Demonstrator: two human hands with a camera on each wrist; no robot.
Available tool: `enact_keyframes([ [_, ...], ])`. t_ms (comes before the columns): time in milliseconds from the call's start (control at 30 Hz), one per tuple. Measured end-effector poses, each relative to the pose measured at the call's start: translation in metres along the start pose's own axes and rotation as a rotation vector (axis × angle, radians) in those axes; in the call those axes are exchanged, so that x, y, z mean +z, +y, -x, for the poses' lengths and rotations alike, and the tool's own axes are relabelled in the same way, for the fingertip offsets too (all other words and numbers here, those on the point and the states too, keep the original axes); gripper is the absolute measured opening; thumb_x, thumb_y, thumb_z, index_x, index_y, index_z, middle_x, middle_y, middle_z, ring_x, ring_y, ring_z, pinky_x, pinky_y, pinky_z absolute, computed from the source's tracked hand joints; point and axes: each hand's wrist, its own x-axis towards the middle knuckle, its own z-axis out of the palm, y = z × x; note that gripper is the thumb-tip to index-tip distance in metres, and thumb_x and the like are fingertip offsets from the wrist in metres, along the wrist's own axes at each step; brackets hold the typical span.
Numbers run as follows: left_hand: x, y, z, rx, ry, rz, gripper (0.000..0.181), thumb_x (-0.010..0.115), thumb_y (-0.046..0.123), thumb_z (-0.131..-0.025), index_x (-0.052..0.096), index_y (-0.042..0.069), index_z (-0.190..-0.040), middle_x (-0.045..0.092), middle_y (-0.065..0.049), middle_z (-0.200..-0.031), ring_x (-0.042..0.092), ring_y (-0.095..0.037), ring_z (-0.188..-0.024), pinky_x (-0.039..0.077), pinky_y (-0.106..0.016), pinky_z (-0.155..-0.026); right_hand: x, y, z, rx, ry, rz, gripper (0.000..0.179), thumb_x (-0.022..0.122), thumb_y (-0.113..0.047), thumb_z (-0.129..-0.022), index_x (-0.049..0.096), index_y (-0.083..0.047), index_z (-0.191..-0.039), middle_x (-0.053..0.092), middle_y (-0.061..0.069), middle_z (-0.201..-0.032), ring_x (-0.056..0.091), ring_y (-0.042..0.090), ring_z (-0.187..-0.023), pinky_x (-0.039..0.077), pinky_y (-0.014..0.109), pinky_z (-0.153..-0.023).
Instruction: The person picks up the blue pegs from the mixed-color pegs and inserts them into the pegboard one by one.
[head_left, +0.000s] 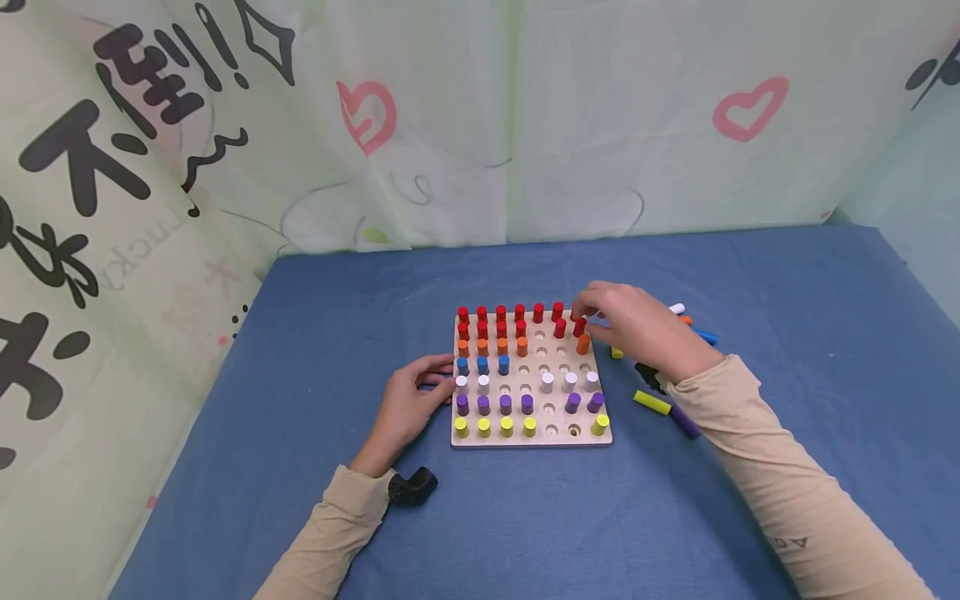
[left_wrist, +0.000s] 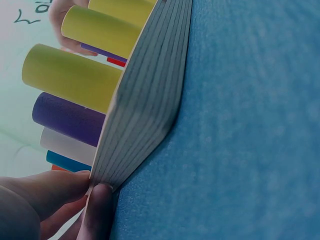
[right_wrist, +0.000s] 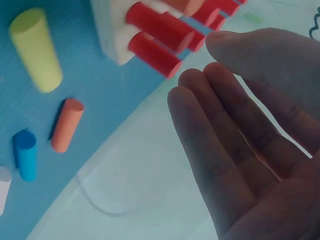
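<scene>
A square wooden pegboard [head_left: 564, 437] lies on the blue cloth, with coloured pegs standing in rows: red at the far side, then orange, blue, white, purple and yellow nearest. Several holes in its middle and right part are bare. My left hand [head_left: 408, 402] holds the board's left edge, thumb and a finger pinching it in the left wrist view. Over the far right corner, my right hand [head_left: 633, 325] has its fingertips close to the red pegs. The right wrist view shows a corner red peg [right_wrist: 155, 55] just beyond those fingers, with nothing between thumb and fingers.
Loose pegs lie right of the board, among them a yellow peg [head_left: 652, 402], a purple peg [head_left: 684, 422], a blue peg [right_wrist: 26, 155] and an orange peg [right_wrist: 67, 125]. A printed curtain [head_left: 450, 125] hangs behind the blue-covered table [head_left: 495, 533].
</scene>
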Motion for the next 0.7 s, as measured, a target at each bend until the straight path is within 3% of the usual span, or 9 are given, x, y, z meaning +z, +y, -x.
enact_keyframes([
  [700,0.0,0.001,0.001,-0.018,-0.002,-0.013,0.036,0.07,0.012,-0.093,0.065,0.011,-0.129,0.069,-0.005,-0.116,0.065,-0.016,-0.096,0.059,-0.025,-0.078,0.001,0.03,0.008,0.076,-0.022,0.027,0.024,0.077,0.006,-0.08,0.07,0.001,-0.102,0.066,0.014,-0.101,0.063,0.03,-0.094,0.056,0.048,-0.084],
])
